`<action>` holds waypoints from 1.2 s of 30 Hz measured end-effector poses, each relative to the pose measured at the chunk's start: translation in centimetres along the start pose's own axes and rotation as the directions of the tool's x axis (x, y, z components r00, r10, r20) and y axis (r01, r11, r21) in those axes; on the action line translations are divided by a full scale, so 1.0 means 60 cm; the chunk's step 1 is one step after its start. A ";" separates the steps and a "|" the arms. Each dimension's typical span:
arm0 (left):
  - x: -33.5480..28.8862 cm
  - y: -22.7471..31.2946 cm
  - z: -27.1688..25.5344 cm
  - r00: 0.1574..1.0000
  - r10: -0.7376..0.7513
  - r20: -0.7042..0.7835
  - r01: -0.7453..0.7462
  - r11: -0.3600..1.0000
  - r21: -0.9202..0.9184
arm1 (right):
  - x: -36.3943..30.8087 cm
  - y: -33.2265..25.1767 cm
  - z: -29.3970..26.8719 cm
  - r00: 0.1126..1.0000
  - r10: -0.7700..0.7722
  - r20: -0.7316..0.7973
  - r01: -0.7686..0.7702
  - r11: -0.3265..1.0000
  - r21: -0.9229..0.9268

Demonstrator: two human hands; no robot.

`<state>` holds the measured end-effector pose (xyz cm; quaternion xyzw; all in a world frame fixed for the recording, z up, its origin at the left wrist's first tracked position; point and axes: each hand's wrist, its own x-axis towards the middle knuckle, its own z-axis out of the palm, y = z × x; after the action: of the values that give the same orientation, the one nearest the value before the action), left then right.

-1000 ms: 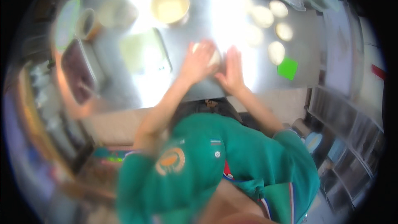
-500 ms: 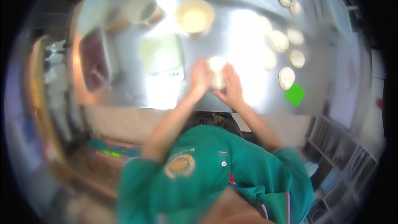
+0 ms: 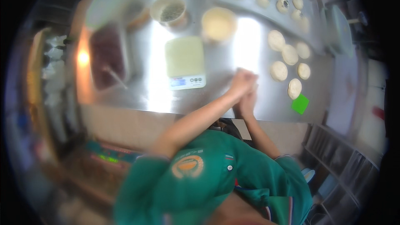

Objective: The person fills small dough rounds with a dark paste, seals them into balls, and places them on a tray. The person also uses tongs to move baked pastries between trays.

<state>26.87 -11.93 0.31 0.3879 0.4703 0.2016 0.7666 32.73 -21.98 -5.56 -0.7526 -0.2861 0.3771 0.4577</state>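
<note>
My left hand [image 3: 244, 81] lies across my right hand [image 3: 248, 102] above the steel table, both closed together and a little blurred. Whatever is between them is hidden; no dough shows past the fingers. To their right sit several flat, pale dough rounds [image 3: 278, 71]. A green dough scraper [image 3: 300, 104] lies against the nearest round [image 3: 294, 88]. On the left is a pale kitchen scale [image 3: 185, 59] with nothing on its top. Beyond my hands stands a cream-coloured bowl [image 3: 218, 24] with pale yellow contents.
A tray [image 3: 233, 1] at the far right holds several round buns, some with dark tops. A bowl of dark bits [image 3: 168, 10] stands behind the scale. Farther left is a bin of dark red filling [image 3: 109, 56] with a utensil in it. The steel table's [image 3: 216, 96] front edge runs below my hands.
Both hands moved right and came together, the left crossing over the right. The pale dough piece between them earlier is now out of sight. The view has shifted too.
</note>
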 end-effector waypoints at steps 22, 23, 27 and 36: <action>-0.402 0.083 -0.718 0.748 0.360 -0.557 -0.625 0.103 -0.774 | -0.023 -0.362 0.608 -0.094 -0.774 0.626 0.995 -0.053 0.084; -0.406 0.070 -0.726 0.710 0.484 -0.511 -0.599 0.033 -0.800 | -0.021 -0.377 0.630 -0.101 -0.819 0.564 0.994 -0.064 0.085; -0.399 0.074 -0.724 0.733 0.030 -0.680 -0.680 0.069 -0.730 | 0.007 -0.417 0.672 -0.046 -0.787 0.616 0.998 -0.057 0.002; -0.352 0.040 -0.737 0.706 0.030 -0.708 -0.707 0.093 -0.701 | -0.047 -0.401 0.687 -0.151 -0.794 0.589 0.981 -0.048 0.187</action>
<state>-21.85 -6.77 2.78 -0.1364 0.3042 0.7410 0.5829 -5.10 5.38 4.83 -0.2426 -0.9020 0.0793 0.3482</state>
